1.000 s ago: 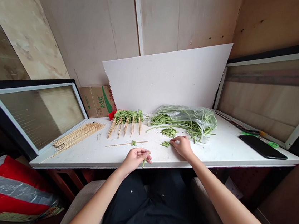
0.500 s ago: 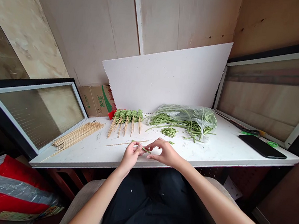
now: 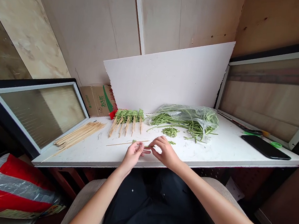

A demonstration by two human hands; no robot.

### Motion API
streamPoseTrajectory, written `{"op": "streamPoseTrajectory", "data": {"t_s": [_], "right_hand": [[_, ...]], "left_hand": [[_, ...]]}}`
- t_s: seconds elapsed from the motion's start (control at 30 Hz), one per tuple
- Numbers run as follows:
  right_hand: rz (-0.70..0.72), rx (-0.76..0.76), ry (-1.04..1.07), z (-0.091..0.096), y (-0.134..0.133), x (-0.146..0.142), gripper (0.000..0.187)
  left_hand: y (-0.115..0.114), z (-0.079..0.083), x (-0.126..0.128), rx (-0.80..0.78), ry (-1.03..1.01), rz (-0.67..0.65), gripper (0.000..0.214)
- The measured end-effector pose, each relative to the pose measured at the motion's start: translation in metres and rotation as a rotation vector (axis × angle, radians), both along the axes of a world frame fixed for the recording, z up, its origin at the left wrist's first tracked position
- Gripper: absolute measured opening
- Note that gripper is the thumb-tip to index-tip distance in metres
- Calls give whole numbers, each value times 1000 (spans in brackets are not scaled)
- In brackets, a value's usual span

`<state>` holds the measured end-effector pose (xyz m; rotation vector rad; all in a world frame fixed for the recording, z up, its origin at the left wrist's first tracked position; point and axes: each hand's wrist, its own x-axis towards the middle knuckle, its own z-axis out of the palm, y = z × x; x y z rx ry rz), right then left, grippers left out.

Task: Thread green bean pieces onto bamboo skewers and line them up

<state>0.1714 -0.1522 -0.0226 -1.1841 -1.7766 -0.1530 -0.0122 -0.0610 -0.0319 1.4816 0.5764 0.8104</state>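
Observation:
A short green bean piece (image 3: 148,146) spans the gap between my two hands above the table's front edge. My left hand (image 3: 134,154) pinches its left part between thumb and fingers. The fingertips of my right hand (image 3: 165,151) are closed on its right end. A bamboo skewer (image 3: 120,144) lies on the table just beyond my left hand, with a bit of green beside it. Farther back is a small pile of cut bean pieces (image 3: 170,131), and a few loose pieces (image 3: 172,142) lie nearer my right hand.
Bean-loaded skewers (image 3: 129,116) stand in a row at the back. Long green beans (image 3: 183,121) spill from a clear plastic bag (image 3: 204,116). Bare skewers (image 3: 80,134) lie at left on the white table (image 3: 214,157). A phone (image 3: 265,147) lies at right, scissors (image 3: 255,131) behind it.
My right hand has closed its thumb and fingers on the right end of the bean piece, which now lies more level. The view has shifted slightly.

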Motion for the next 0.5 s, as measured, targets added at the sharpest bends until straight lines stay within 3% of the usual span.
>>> {"op": "streamPoseTrajectory", "data": {"t_s": [0.33,0.5], "right_hand": [[50,12,-1,-4,5,3,13],[58,11,-4,-7,6,6,15]], "left_hand": [[3,-7,0,86,-6,-14,51],[2,-7,-1,204,43,-37,46]]}}
